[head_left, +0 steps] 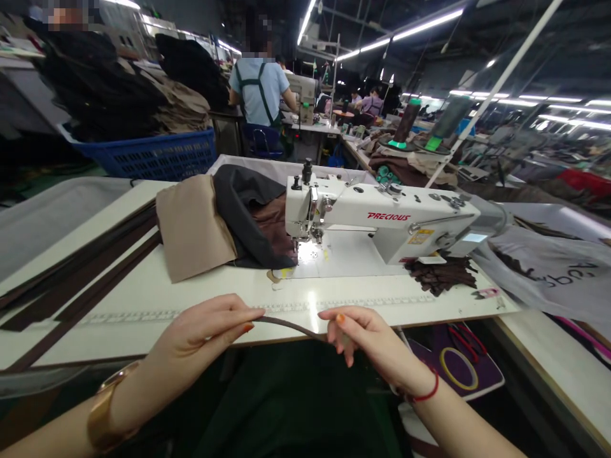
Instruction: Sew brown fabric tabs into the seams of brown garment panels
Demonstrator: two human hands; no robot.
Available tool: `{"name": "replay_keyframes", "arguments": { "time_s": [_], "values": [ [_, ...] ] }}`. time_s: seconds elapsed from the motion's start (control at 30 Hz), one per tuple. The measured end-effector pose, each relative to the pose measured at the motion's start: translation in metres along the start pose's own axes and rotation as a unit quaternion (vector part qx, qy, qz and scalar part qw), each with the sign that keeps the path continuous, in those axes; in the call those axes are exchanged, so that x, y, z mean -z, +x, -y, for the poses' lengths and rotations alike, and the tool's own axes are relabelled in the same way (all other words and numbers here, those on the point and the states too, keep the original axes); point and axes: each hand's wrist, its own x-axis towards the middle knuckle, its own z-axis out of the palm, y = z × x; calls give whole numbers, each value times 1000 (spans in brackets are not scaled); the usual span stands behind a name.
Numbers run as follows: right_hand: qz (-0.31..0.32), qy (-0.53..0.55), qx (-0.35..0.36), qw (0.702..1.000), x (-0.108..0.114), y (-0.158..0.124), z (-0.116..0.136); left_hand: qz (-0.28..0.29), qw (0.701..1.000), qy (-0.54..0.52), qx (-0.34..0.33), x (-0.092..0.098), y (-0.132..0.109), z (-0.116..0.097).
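Observation:
Between the thumb and fingers of my left hand (210,327) is pinched one end of a narrow dark fabric strip (289,324). The strip bends down to the right, into the loosely curled fingers of my right hand (358,331); its far end is hidden there. Both hands are at the table's front edge, below a white sewing machine (382,219). Under the needle area lies dark brown cloth (274,222), joined by a black fabric piece (245,203) and a beige panel (193,226). A measuring tape (143,315) runs along the tabletop behind my hands.
Long dark strips (109,261) lie at the left. Short brown pieces (442,275) and small pink-handled snips (487,293) are at the right. Below sit a yellow tape roll (458,369) and red scissors (470,343). A blue basket (157,156) and a seated person (260,89) are beyond.

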Motion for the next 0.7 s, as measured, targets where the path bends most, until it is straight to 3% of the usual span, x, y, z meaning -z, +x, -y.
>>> {"name": "replay_keyframes", "arguments": {
  "time_s": [0.2,0.37,0.53,0.7],
  "values": [
    [40,-61,18,997,-14,31,-7,-53,998,16,2,15,-10,14],
    [-18,-85,68,994,-17,54,-11,-96,994,5,45,16,-3,26],
    [-7,-14,99,995,-17,73,-16,-98,991,-9,87,16,4,43],
    [-56,-87,153,983,-15,82,-12,-89,990,-10,112,17,8,60]
  ]
}}
